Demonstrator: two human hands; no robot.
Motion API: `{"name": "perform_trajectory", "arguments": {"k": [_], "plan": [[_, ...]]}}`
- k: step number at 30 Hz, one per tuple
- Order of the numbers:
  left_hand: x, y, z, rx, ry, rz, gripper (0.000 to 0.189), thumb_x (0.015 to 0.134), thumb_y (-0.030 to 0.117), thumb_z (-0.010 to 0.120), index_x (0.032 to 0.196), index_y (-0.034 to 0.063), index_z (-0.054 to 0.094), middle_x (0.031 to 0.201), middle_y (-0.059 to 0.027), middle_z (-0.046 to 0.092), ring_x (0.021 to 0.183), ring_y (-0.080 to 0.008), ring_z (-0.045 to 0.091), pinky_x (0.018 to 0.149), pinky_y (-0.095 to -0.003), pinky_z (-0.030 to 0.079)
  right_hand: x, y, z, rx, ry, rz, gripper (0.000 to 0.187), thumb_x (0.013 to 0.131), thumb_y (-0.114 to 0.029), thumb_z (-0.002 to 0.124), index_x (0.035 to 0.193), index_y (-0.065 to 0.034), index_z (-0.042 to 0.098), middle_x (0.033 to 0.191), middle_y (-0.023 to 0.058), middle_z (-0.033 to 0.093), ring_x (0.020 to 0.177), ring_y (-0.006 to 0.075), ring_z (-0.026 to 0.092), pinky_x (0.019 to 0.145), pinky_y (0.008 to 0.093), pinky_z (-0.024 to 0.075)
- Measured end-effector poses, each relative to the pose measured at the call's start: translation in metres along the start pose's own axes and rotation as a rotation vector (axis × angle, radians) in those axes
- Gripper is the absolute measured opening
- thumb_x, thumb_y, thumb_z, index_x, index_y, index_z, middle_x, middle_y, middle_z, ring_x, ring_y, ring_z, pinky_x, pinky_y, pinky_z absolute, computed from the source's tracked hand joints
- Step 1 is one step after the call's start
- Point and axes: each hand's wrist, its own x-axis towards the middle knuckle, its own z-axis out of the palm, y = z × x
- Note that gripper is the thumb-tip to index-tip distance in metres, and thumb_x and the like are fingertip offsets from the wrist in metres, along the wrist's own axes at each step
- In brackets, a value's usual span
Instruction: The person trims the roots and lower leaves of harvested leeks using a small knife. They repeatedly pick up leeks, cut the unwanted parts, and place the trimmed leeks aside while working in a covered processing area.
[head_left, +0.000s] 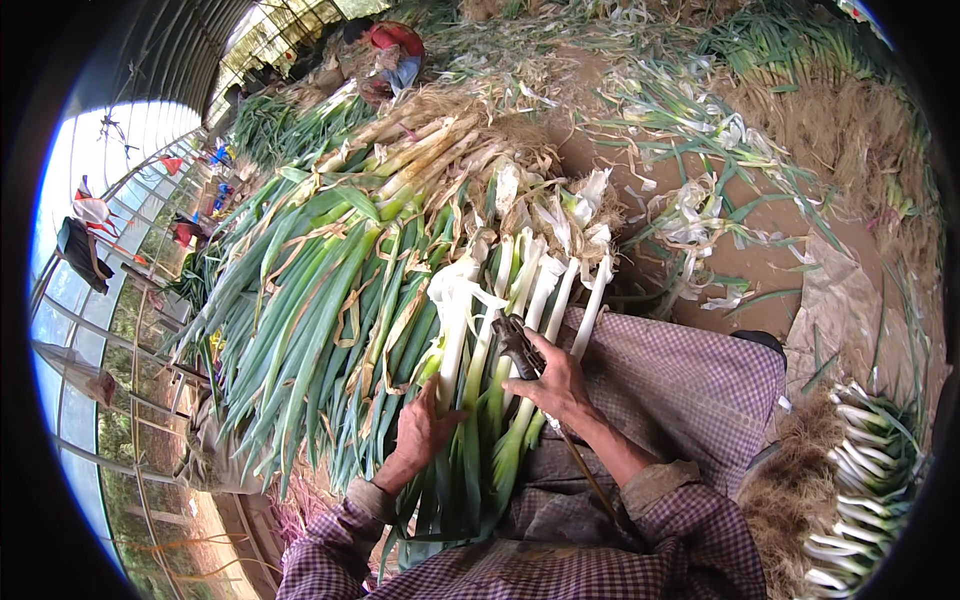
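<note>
My left hand grips the lower green part of a Welsh onion, whose white shaft points away from me with loose, torn skin near the root end. In my right hand is a dark air blow gun, its nozzle beside the white shafts. A thin brown hose runs from the gun towards my body. Several onions with bare white shafts lie side by side across my lap, roots outward. Left of them spreads a large heap of unpeeled onions with long green leaves.
Peeled skins and leaf scraps litter the brown floor ahead. White-shafted onions lie in a row at lower right, and more are piled at upper right. Another person crouches beyond the heap. Metal framing of a greenhouse-like shelter curves along the left.
</note>
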Motion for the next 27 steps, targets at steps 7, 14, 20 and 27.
{"name": "perform_trajectory", "arguments": {"k": [7, 14, 20, 27], "plan": [[-0.007, -0.004, 0.014, -0.086, 0.029, 0.053, 0.083, 0.078, 0.033, 0.09, 0.144, -0.0039, 0.053, 0.111, -0.0263, 0.069, 0.1, -0.0417, 0.07, 0.082, -0.047, 0.056, -0.018, -0.002, -0.004, -0.063, -0.031, -0.055, 0.095, 0.071, -0.033, 0.09, 0.152, -0.0032, 0.051, 0.106, 0.0199, 0.076, 0.097, 0.0326, 0.075, 0.09, 0.0406, 0.0582], [-0.008, 0.011, 0.024, -0.042, 0.043, 0.075, 0.082, 0.074, 0.03, 0.091, 0.139, -0.0072, 0.057, 0.125, -0.0224, 0.066, 0.109, -0.0419, 0.067, 0.092, -0.0458, 0.055, -0.025, -0.008, -0.016, -0.033, -0.086, -0.007, 0.094, 0.071, -0.032, 0.091, 0.152, -0.0033, 0.052, 0.116, 0.02, 0.075, 0.104, 0.0298, 0.074, 0.094, 0.0397, 0.057], [-0.005, 0.006, 0.041, -0.039, 0.114, 0.224, 0.078, 0.071, 0.021, 0.091, 0.136, -0.0073, 0.058, 0.135, -0.023, 0.061, 0.115, -0.042, 0.065, 0.096, -0.0453, 0.055, -0.014, 0.004, -0.018, 0.058, 0.01, -0.041, 0.093, 0.071, -0.027, 0.09, 0.151, -0.0005, 0.052, 0.119, 0.0194, 0.074, 0.109, 0.0298, 0.072, 0.097, 0.0398, 0.0556], [-0.012, 0.02, 0.057, -0.112, 0.098, 0.314, 0.069, 0.077, 0.013, 0.082, 0.138, -0.0039, 0.055, 0.138, -0.0241, 0.059, 0.12, -0.0451, 0.062, 0.099, -0.0486, 0.054, -0.019, -0.001, -0.033, 0.039, -0.069, -0.056, 0.093, 0.07, -0.026, 0.092, 0.151, -0.0006, 0.053, 0.119, 0.0186, 0.074, 0.109, 0.0293, 0.072, 0.098, 0.0393, 0.055]]}}
